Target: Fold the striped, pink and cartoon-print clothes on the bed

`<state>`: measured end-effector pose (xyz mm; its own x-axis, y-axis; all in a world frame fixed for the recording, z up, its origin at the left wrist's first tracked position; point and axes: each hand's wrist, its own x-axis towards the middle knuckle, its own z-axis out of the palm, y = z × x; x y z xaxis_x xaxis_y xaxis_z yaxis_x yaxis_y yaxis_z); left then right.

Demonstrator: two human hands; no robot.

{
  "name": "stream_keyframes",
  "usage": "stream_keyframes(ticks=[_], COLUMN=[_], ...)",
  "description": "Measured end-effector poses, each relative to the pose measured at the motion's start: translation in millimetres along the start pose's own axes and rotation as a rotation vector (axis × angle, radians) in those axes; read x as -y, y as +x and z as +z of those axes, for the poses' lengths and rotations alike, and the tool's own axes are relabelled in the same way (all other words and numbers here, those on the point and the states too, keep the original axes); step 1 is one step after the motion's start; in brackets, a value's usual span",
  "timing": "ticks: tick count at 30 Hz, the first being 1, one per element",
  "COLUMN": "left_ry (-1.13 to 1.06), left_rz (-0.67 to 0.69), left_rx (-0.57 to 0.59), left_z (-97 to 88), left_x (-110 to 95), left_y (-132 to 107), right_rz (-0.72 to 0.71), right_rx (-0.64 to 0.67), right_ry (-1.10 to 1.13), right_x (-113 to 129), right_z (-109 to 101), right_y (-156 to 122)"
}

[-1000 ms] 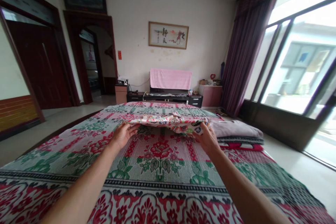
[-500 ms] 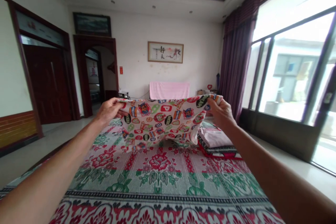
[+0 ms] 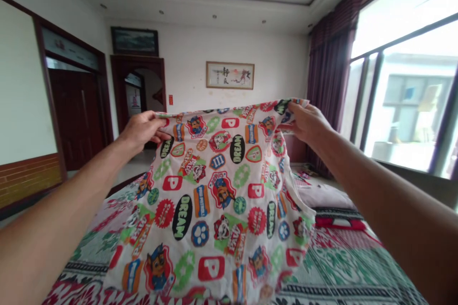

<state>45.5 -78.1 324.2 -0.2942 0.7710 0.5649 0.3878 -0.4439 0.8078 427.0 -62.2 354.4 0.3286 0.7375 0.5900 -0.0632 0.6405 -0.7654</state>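
A white sleeveless top with a colourful cartoon print hangs spread out in front of me, its upper edge stretched between my hands. My left hand pinches the upper left corner. At the upper right corner, slightly higher, my right hand grips the fabric with thumb and fingers. A curved bound edge, which looks like an armhole, shows on the right side. The top's lower end reaches down over the bed and hides much of it.
Below lies a bed with a red, green and white floral cover. A stack of folded cloth rests on its right side. A window with a purple curtain stands on the right, doorways on the left.
Both hands have risen, and the top, billowing over the bed before, now hangs down much nearer and larger in view. Both hands have kept their hold on its corners.
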Motion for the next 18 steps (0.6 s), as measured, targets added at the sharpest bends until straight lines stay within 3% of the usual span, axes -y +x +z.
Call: stream_keyframes(ticks=[4,7,9,11,14,16,18], left_ry=[0.027,0.015,-0.033,-0.102,-0.141,-0.123,-0.089], left_rz=[-0.124,-0.11,-0.009,0.119,0.201,0.212,0.208], left_rx=[0.085,0.035,-0.058,-0.135,-0.145,-0.096,-0.043], left_z=[20.6,31.6,34.1,34.0,33.5,34.6,36.4], left_x=[50.6,64.1,56.2,41.4,28.4,36.9,60.8], left_y=[20.9,43.4,61.2,77.4,90.3,87.9,76.4], right_rz=[0.159,0.168,0.117,-0.041,-0.221,-0.271,-0.288], right_rx=[-0.08,-0.121,-0.136,-0.102,-0.007,0.055,0.123], right_ry=[-0.053,-0.043,-0.005,0.11,0.187,0.175,0.129], right_x=[-53.7,-73.3,-67.6,-51.6,-28.4,-26.9,-42.4], right_z=[28.0,47.6,58.6,65.7,65.1,55.7,38.0], right_y=[12.9,35.4,59.2,84.2,103.8,94.0,63.9])
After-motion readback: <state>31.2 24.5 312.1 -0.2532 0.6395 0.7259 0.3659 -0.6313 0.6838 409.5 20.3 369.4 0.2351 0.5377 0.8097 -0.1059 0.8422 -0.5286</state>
